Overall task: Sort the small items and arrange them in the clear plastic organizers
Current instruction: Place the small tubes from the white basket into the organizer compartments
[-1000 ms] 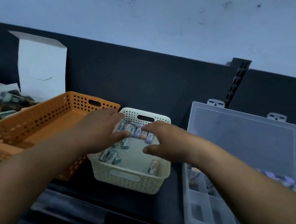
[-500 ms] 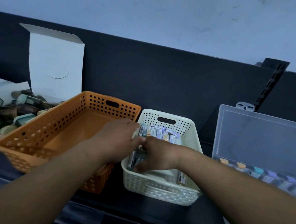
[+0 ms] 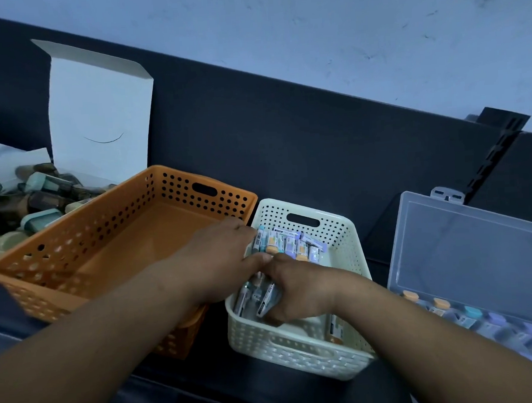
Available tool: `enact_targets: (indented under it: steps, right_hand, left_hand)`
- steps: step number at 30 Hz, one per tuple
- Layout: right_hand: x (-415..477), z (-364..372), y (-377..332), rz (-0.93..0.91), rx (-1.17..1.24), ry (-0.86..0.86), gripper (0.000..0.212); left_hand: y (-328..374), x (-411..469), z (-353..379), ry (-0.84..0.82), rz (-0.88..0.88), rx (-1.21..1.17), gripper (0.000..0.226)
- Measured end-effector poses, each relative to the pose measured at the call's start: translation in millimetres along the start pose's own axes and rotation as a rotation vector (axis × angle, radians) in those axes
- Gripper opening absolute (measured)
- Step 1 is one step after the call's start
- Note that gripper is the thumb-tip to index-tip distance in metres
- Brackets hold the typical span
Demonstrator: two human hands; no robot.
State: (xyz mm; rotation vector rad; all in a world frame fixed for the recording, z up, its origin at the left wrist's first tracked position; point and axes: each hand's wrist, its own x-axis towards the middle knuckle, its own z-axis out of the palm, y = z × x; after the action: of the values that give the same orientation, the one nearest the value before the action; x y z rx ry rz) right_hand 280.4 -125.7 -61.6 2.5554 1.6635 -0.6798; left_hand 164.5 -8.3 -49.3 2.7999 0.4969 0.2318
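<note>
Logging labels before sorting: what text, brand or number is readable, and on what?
No text is readable.
On the row of packets in the white basket: labels, barcodes, too blurred.
On the loose packet in the right hand: barcode, too small.
On the white carton flap: curved slit, no print.

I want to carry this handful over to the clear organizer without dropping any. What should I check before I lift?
1. Grip: right hand curls round a bunch of small items: ok.
2. Whole bunch secure: cannot tell, fingers hide some.
3. Lift path: not ok, left hand rests against the row of items right beside it.
4. Lid of the clear organizer open: ok.
5. Free compartment there: cannot tell, mostly out of frame.
</note>
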Motion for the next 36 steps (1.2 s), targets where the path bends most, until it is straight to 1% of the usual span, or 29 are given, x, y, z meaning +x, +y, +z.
enact_targets:
  steps: [4, 6, 8, 9, 10, 14, 16, 20, 26, 31, 36]
  right_hand:
    - [4.8, 2.4, 1.1, 0.004, 0.060, 0.070, 0.076]
    - [4.1, 1.9, 0.8, 0.004, 0.056, 0.068, 0.078]
    - [1.8, 0.1, 1.2, 0.021, 0.031, 0.033, 0.084]
    - [1.2, -0.5, 1.0, 0.031, 0.023, 0.019, 0.084]
    - [0.8, -1.2, 0.2, 0.032, 0.023, 0.014, 0.080]
    - [1.5, -3.6, -0.3, 0.024, 0.025, 0.040, 0.050]
    - [0.2, -5.6, 0.2, 0.031, 0.014, 0.032, 0.045]
    - [-2.4, -8.5, -0.6, 0.024, -0.025, 0.119, 0.040]
    - [-4.4, -8.6, 2.2, 0.032, -0.022, 0.205, 0.037]
    - [-8.6, -9.0, 7.4, 0.051, -0.025, 0.256, 0.039]
    - [-9.1, -6.1, 10.9, 0.059, 0.072, 0.292, 0.036]
  left_hand:
    - [0.9, -0.9, 0.3, -0.007, -0.003, -0.005, 0.058]
    - [1.2, -1.1, 0.0, -0.008, -0.005, -0.004, 0.059]
    - [1.8, -1.5, -0.4, -0.013, -0.012, -0.010, 0.059]
    - [2.3, -1.8, -0.7, -0.015, -0.015, -0.012, 0.060]
    - [3.0, -2.1, -1.0, -0.015, -0.016, -0.011, 0.060]
    - [4.4, -2.8, -1.9, -0.011, -0.017, -0.010, 0.059]
    - [4.6, -2.8, -1.9, -0.013, -0.019, -0.013, 0.059]
    - [4.3, -2.9, -1.3, -0.006, -0.022, -0.013, 0.058]
    - [4.1, -3.3, -0.4, -0.002, -0.030, -0.006, 0.058]
    - [1.9, -2.3, 2.1, 0.023, -0.025, 0.018, 0.057]
    - [2.7, -2.9, 2.6, 0.045, -0.016, 0.036, 0.056]
